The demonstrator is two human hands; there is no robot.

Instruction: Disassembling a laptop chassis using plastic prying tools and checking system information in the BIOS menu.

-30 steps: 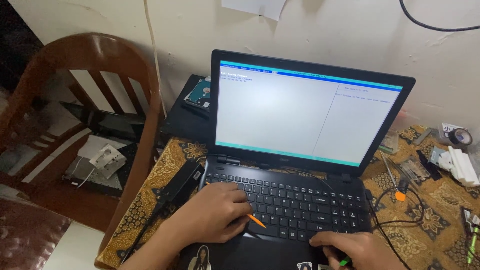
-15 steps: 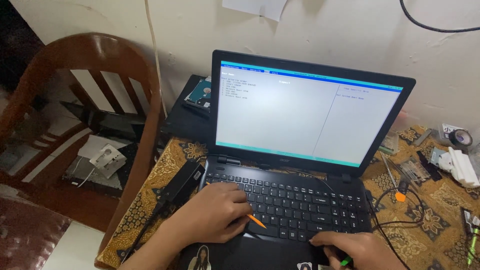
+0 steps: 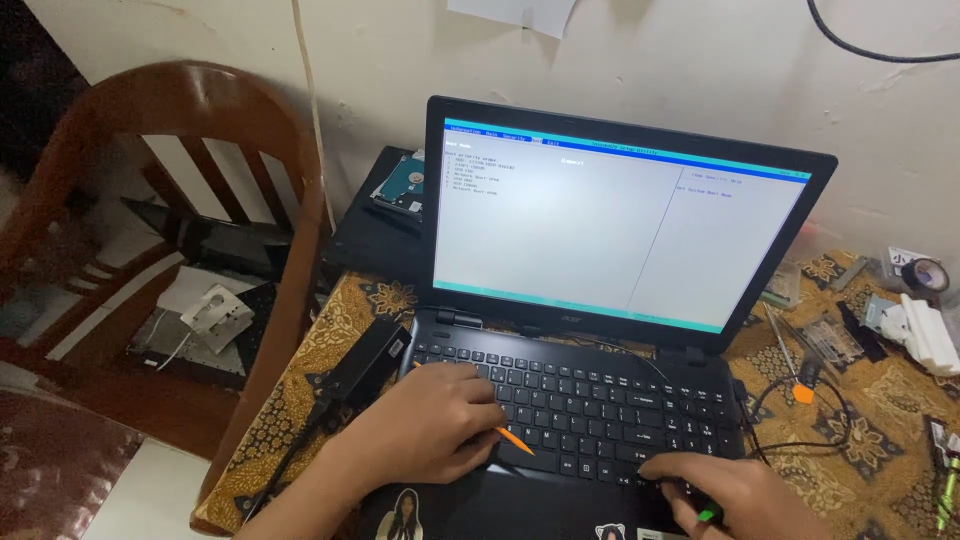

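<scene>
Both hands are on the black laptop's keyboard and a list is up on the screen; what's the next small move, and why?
Probably one press with the right hand, which rests at the keyboard's lower right, to step through the short list on the black laptop's pale screen. The left hand, with a thin orange stick beneath it, lies flat on the left keys and need not move.

An open laptop [image 3: 600, 400] sits on a patterned cloth [image 3: 300, 400] over the table. On its keyboard, the left hand [image 3: 430, 425] lies left, the right hand [image 3: 735, 490] near right. A hard drive [image 3: 400, 185] lies far left behind the laptop; a wooden chair [image 3: 170, 200] stands further left; small tools [image 3: 900, 320] lie right.
</scene>
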